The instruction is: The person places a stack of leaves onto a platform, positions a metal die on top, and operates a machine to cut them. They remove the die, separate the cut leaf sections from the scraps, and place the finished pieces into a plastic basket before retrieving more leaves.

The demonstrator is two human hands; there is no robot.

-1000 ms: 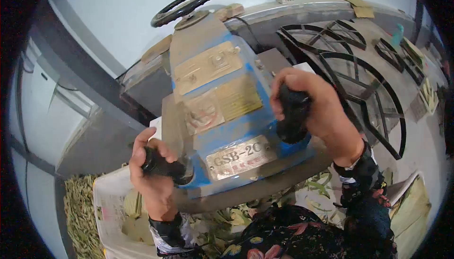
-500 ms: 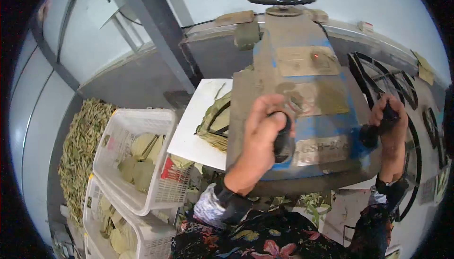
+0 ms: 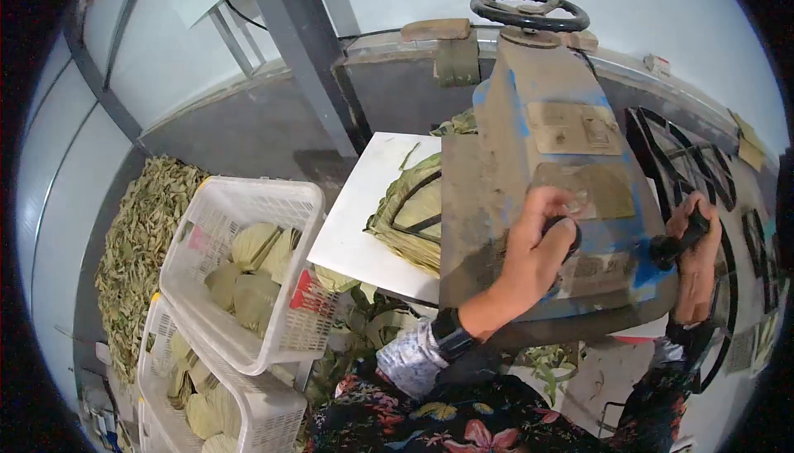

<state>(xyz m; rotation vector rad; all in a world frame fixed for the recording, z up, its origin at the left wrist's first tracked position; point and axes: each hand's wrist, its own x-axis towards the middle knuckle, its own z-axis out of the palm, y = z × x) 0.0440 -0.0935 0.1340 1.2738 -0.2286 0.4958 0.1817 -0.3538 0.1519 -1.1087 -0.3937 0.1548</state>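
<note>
A press machine (image 3: 513,164), coated in brown dust with patches of blue, stands before me, a black handwheel (image 3: 529,10) on top. My left hand (image 3: 542,242) is wrapped round a black handle (image 3: 566,236) at the machine's front. On the right side my right hand (image 3: 697,238) grips another black handle (image 3: 680,246). To the machine's left, a stack of green leaves (image 3: 405,213) lies on a white board (image 3: 347,230), with a black curved cutting frame (image 3: 422,197) on it. The stack's right part is hidden under the machine's head.
White plastic baskets (image 3: 194,321) with cut leaf pieces (image 3: 256,296) stand at the left, beside a large heap of leaves (image 3: 153,246). More black metal frames (image 3: 686,147) lie at the right. Loose leaves (image 3: 550,366) are below the machine.
The view has shifted, so the machine appears farther right. My left hand has moved right with its handle relative to the machine's body. Both hands keep their grip.
</note>
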